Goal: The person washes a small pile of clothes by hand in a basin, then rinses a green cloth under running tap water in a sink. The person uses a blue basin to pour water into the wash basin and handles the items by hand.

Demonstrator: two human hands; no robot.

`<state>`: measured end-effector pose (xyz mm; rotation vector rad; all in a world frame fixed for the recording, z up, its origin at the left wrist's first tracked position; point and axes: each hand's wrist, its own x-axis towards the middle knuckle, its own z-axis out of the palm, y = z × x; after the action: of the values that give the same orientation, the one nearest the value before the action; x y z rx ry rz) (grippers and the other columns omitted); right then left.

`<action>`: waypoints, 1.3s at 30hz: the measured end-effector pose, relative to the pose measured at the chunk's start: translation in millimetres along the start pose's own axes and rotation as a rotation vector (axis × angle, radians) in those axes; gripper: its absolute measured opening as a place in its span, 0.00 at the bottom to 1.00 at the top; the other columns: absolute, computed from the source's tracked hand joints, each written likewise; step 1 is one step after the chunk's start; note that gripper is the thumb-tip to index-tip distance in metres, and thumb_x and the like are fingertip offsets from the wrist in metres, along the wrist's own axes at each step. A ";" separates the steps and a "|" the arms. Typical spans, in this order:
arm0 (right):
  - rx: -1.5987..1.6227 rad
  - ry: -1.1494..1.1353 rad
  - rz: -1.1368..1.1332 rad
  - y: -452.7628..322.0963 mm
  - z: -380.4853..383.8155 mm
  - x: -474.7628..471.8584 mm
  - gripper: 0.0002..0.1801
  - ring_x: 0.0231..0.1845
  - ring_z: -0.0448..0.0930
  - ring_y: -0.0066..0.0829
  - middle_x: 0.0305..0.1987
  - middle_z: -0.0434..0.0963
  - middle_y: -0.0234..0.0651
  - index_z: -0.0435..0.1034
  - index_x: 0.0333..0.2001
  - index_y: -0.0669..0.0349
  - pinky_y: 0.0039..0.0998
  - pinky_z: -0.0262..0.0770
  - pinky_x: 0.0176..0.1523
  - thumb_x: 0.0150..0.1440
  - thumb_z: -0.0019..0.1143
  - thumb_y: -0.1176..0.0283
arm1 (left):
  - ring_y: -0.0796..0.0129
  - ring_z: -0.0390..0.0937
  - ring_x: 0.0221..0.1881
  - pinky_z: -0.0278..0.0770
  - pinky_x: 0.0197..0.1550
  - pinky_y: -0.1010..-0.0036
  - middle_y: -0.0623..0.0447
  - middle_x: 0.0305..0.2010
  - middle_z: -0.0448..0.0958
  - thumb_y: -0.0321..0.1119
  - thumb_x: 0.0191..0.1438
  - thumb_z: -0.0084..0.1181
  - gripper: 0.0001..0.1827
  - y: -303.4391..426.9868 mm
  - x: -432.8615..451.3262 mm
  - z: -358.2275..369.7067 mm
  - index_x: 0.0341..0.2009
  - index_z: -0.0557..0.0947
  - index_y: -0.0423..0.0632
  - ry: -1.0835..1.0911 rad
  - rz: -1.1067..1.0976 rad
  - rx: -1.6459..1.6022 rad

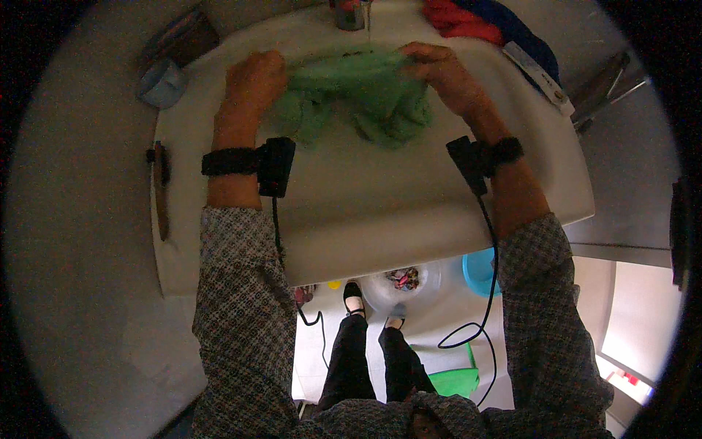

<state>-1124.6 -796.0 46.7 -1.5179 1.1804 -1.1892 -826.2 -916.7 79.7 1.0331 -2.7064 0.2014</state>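
Note:
A green cloth (351, 88) is stretched between my two hands inside a white sink basin (378, 192). Its lower folds hang loose and look wet. My left hand (256, 79) is a closed fist around the cloth's left end. The fingers of my right hand (439, 71) grip its upper right edge. Just beyond the cloth stands a faucet (350, 15), and a thin stream seems to fall from it toward the cloth. Each wrist carries a black strapped device with a cable.
A blue-grey cup (163, 82) stands at the far left. On the left rim lies a brush-like tool (160, 192). Red cloth (463, 22) and dark blue cloth (526, 33) rest at the back right. Below are a clear tub (433, 285), a blue basin (477, 271) and a green stool (455, 381).

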 end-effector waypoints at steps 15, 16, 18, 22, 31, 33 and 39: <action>-0.354 -0.571 0.214 0.8 14.6 -7.7 0.22 0.42 0.78 0.28 0.39 0.80 0.36 0.76 0.42 0.66 0.29 0.73 0.47 0.46 0.63 0.62 | 0.47 0.76 0.44 0.74 0.45 0.56 0.40 0.43 0.77 0.40 0.38 0.64 0.24 43.4 19.8 22.1 0.41 0.78 0.44 -0.571 -0.024 -0.277; -0.386 -0.553 0.142 1.8 12.3 -5.6 0.22 0.42 0.79 0.29 0.39 0.80 0.36 0.76 0.41 0.66 0.29 0.74 0.46 0.47 0.63 0.61 | 0.47 0.76 0.44 0.73 0.46 0.56 0.41 0.43 0.77 0.41 0.38 0.64 0.23 50.9 18.0 37.8 0.40 0.78 0.44 -0.501 -0.043 -0.210; -0.774 -0.491 0.066 7.2 9.2 -0.1 0.20 0.41 0.80 0.29 0.38 0.81 0.36 0.76 0.40 0.64 0.30 0.76 0.42 0.48 0.61 0.60 | 0.47 0.76 0.44 0.73 0.47 0.55 0.41 0.42 0.77 0.41 0.40 0.63 0.22 58.4 14.0 66.6 0.40 0.79 0.45 -0.381 -0.049 -0.120; -1.237 -0.330 0.346 28.3 14.5 3.8 0.19 0.33 0.81 0.33 0.36 0.79 0.40 0.75 0.40 0.61 0.33 0.78 0.32 0.49 0.60 0.59 | 0.45 0.75 0.45 0.74 0.48 0.55 0.42 0.43 0.77 0.39 0.43 0.61 0.19 54.7 0.9 95.7 0.40 0.79 0.46 -0.356 -0.134 -0.068; -0.894 -0.094 0.539 31.9 17.7 -28.4 0.31 0.22 0.78 0.38 0.31 0.75 0.47 0.64 0.47 0.61 0.35 0.75 0.24 0.39 0.67 0.65 | 0.46 0.74 0.50 0.72 0.52 0.56 0.42 0.49 0.76 0.40 0.47 0.55 0.21 14.1 -2.3 57.4 0.46 0.79 0.45 -0.213 -0.531 -0.068; -0.773 -0.058 0.587 33.1 17.9 -29.5 0.19 0.21 0.77 0.35 0.28 0.75 0.41 0.67 0.41 0.60 0.35 0.75 0.25 0.46 0.61 0.65 | 0.46 0.74 0.50 0.71 0.53 0.54 0.42 0.50 0.76 0.42 0.47 0.56 0.22 9.4 -8.4 52.5 0.46 0.79 0.46 -0.297 -0.559 -0.036; -0.566 -0.057 0.514 58.4 8.8 -26.7 0.27 0.16 0.75 0.36 0.25 0.73 0.44 0.62 0.44 0.65 0.34 0.72 0.17 0.37 0.63 0.79 | 0.47 0.75 0.49 0.70 0.52 0.47 0.44 0.49 0.76 0.40 0.46 0.60 0.21 25.6 -5.4 78.4 0.46 0.79 0.50 -0.183 -0.117 0.111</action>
<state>-1128.5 -780.4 -16.0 -1.4843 1.8296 -0.4825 -852.9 -910.8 1.7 1.2977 -2.8113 0.2500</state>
